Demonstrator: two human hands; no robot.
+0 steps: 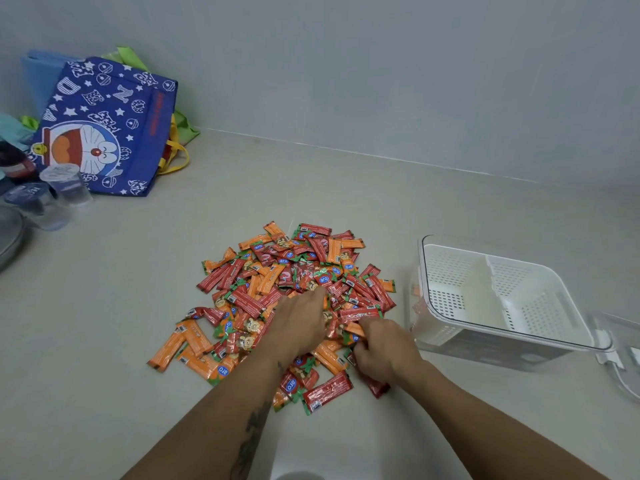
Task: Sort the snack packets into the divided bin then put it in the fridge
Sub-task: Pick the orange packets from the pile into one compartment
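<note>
Fingers of the left hand [300, 323] lie fairly straight and pressed down into the heap of snack packets [294, 306], palm flat on the wrappers and gripping nothing that I can make out. Beside it, on the heap's near right edge, the right hand [384, 351] is curled tight, pinching an orange packet [355, 329] between thumb and fingers, with a red packet [375, 388] poking out below its heel. Both forearms reach in from the near side.

The heap itself, red and orange sachets all mixed, sits on a pale countertop [138, 289]. Just right of the heap stands the divided bin [498, 299], a white perforated basket inside a clear tub, its compartments holding no packets that I can see. A clear lid [623, 358] lies beyond the bin's far right side. Well to the left of the heap and further back, a blue cartoon tote bag [104, 126] leans by the grey wall [381, 64], with sealed plastic water cups [65, 185] just in front of it.
</note>
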